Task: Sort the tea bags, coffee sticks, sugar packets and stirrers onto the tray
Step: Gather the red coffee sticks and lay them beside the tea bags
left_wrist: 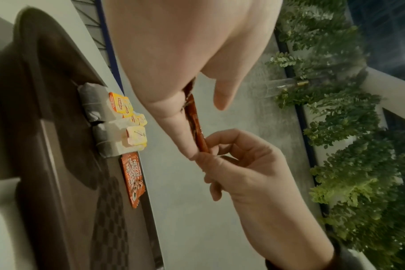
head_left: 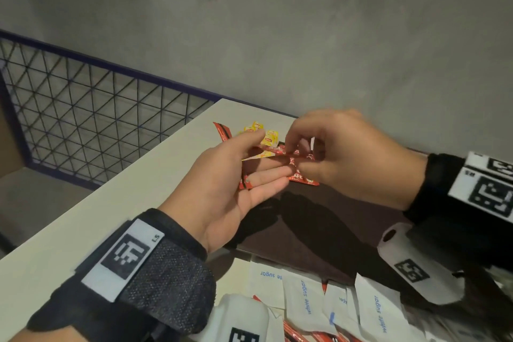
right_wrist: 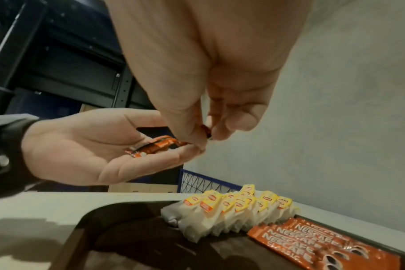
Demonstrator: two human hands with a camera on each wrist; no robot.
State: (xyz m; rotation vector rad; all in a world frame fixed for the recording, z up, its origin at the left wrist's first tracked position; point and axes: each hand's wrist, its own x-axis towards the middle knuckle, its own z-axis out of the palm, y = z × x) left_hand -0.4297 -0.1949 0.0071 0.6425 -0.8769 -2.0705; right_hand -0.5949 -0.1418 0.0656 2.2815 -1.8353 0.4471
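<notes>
My left hand (head_left: 249,172) is held palm up over the dark brown tray (head_left: 319,225), fingers nearly straight. A few red coffee sticks (head_left: 273,150) lie across those fingers, seen also as coffee sticks (right_wrist: 157,146) from the right wrist. My right hand (head_left: 294,157) pinches the end of one stick (left_wrist: 195,124) between thumb and forefinger. Tea bags (right_wrist: 234,211) with yellow tags stand in a row at the tray's far end. Beside them more coffee sticks (right_wrist: 312,243) lie flat on the tray. White sugar packets (head_left: 305,300) are piled on the table near me.
The tray sits on a pale table (head_left: 111,203) that ends at a grey wall (head_left: 305,36). A wire mesh panel (head_left: 97,108) borders the table's left side. Loose red sticks (head_left: 305,337) lie among the sugar packets. Green foliage (left_wrist: 347,127) hangs off to one side.
</notes>
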